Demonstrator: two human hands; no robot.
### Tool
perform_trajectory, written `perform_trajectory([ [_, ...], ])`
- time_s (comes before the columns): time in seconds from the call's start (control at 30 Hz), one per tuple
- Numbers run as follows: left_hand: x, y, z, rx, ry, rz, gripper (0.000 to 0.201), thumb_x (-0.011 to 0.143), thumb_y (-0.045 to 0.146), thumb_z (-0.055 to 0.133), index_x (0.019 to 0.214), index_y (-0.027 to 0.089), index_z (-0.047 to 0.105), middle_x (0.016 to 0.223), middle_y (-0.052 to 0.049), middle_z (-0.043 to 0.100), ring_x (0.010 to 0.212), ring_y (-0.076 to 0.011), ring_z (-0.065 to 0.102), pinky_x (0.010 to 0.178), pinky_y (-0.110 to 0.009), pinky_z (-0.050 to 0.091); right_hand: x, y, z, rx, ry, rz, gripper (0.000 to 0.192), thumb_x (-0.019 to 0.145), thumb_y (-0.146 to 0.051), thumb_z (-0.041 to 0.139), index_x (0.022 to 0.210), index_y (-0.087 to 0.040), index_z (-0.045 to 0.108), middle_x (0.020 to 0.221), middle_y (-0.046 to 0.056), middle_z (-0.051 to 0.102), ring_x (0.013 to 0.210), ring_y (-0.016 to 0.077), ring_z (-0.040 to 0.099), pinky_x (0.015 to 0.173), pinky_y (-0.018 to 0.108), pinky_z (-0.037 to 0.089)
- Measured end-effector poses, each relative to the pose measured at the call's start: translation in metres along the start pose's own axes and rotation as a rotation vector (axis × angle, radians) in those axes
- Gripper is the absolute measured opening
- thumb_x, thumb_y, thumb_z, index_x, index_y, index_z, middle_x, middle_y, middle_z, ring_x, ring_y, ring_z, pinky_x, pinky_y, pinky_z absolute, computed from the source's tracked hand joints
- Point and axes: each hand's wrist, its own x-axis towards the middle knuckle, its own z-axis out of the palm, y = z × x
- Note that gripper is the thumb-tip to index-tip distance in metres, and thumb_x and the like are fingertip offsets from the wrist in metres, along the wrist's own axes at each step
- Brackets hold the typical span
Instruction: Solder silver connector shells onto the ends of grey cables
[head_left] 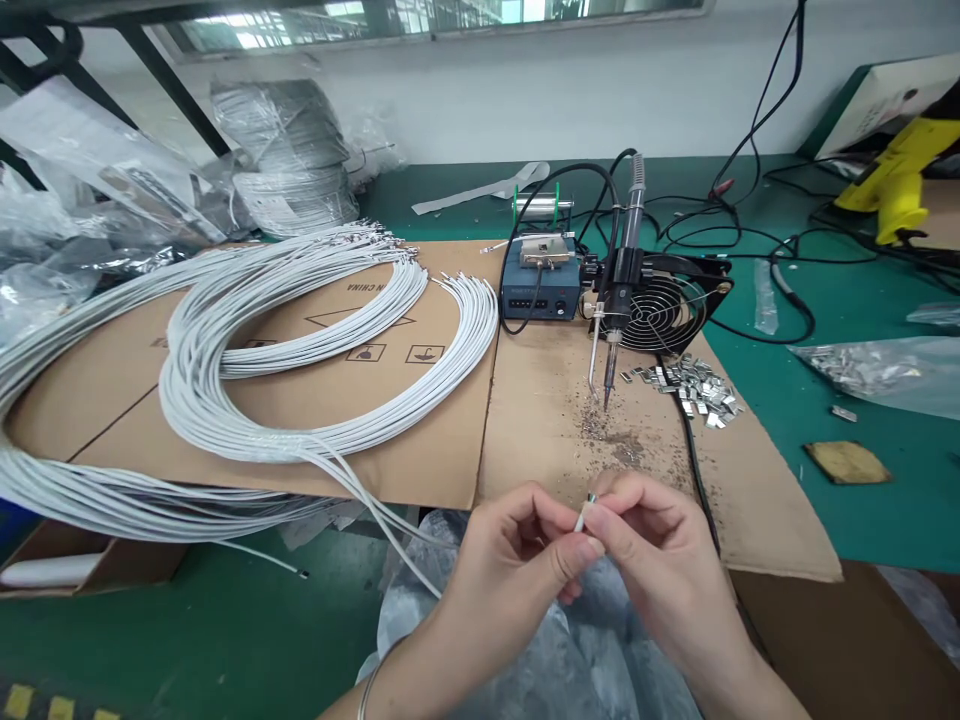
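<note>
Cardboard-covered bench (420, 440), near edge: left hand (517, 560) and right hand (660, 560) both pinch a white cable end (584, 517), soldering iron (616, 300) standing just beyond

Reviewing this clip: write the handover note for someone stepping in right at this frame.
Left hand: pinches the end of a white cable between thumb and fingers.
Right hand: fingertips meet the same cable end, where a small metal tip shows.
Things: bundle of white cables looped on the cardboard to the left; soldering iron hangs tip-down in its stand, ahead of the hands; pile of small metal clips to its right; fan behind it.
Done: solder crumbs lie under the iron.
Left: this cable end has not reached the iron; whether the looped cables are finished cannot be told.
</note>
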Motion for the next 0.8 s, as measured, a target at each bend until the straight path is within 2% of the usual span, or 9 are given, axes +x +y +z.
perform_trajectory([
  [0.2, -0.006, -0.003, -0.008, 0.225, -0.060, -0.013, 0.021, 0.075, 0.032, 0.065, 0.070, 0.014, 0.056, 0.057, 0.003, 0.053, 0.052, -0.0071, 0.048, 0.051, -0.018, 0.037, 0.008, -0.023, -0.015, -0.301, -0.153, 0.164, 0.011, 0.070, -0.017, 0.070, 0.075, -0.020, 0.061, 0.058, -0.005, 0.048, 0.052, 0.0096, 0.039, 0.046, 0.019, 0.032],
  [0.33, -0.007, -0.001, -0.008, 0.349, -0.059, 0.017, 0.020, 0.076, 0.033, 0.064, 0.069, 0.015, 0.059, 0.059, 0.002, 0.054, 0.055, -0.0085, 0.048, 0.054, -0.020, 0.038, 0.010, -0.035, -0.020, -0.429, -0.225, 0.239, 0.016, 0.065, -0.016, 0.073, 0.061, -0.017, 0.058, 0.051, -0.006, 0.042, 0.047, 0.0087, 0.034, 0.043, 0.021, 0.025],
  [0.43, -0.006, -0.001, -0.008, 0.326, -0.047, 0.015, 0.021, 0.076, 0.034, 0.064, 0.070, 0.015, 0.058, 0.058, 0.003, 0.053, 0.054, -0.0080, 0.048, 0.052, -0.019, 0.037, 0.009, -0.033, -0.016, -0.330, -0.186, 0.214, 0.017, 0.068, -0.019, 0.072, 0.058, -0.017, 0.058, 0.051, -0.005, 0.049, 0.045, 0.0081, 0.037, 0.042, 0.021, 0.027],
  [0.53, -0.002, -0.002, -0.010, 0.199, -0.042, -0.007, 0.021, 0.074, 0.033, 0.065, 0.070, 0.015, 0.055, 0.055, 0.004, 0.052, 0.049, -0.0070, 0.047, 0.049, -0.018, 0.037, 0.009, -0.025, -0.008, -0.227, -0.106, 0.121, 0.018, 0.071, -0.021, 0.070, 0.057, -0.018, 0.058, 0.053, -0.003, 0.056, 0.047, 0.0091, 0.045, 0.044, 0.020, 0.034],
  [0.63, 0.000, 0.000, -0.011, 0.108, -0.046, -0.020, 0.022, 0.072, 0.030, 0.068, 0.068, 0.015, 0.053, 0.054, 0.005, 0.052, 0.048, -0.0066, 0.048, 0.047, -0.017, 0.039, 0.009, -0.020, 0.001, -0.185, -0.089, 0.061, 0.019, 0.069, -0.018, 0.072, 0.056, -0.018, 0.057, 0.054, -0.002, 0.056, 0.049, 0.0104, 0.049, 0.044, 0.020, 0.036],
  [0.7, 0.000, 0.003, -0.010, 0.097, -0.039, -0.016, 0.022, 0.072, 0.030, 0.068, 0.068, 0.014, 0.053, 0.054, 0.005, 0.052, 0.047, -0.0060, 0.049, 0.047, -0.017, 0.040, 0.010, -0.021, 0.002, -0.140, -0.109, 0.072, 0.019, 0.068, -0.017, 0.073, 0.056, -0.017, 0.058, 0.054, -0.003, 0.055, 0.049, 0.0096, 0.047, 0.045, 0.020, 0.035],
  [0.8, -0.001, 0.009, -0.008, 0.070, -0.052, -0.047, 0.023, 0.070, 0.030, 0.070, 0.066, 0.013, 0.054, 0.054, 0.004, 0.052, 0.046, -0.0051, 0.049, 0.046, -0.015, 0.040, 0.013, -0.028, -0.006, 0.035, -0.097, 0.167, 0.022, 0.071, -0.021, 0.071, 0.055, -0.018, 0.056, 0.052, -0.004, 0.046, 0.047, 0.0085, 0.038, 0.044, 0.021, 0.031],
])
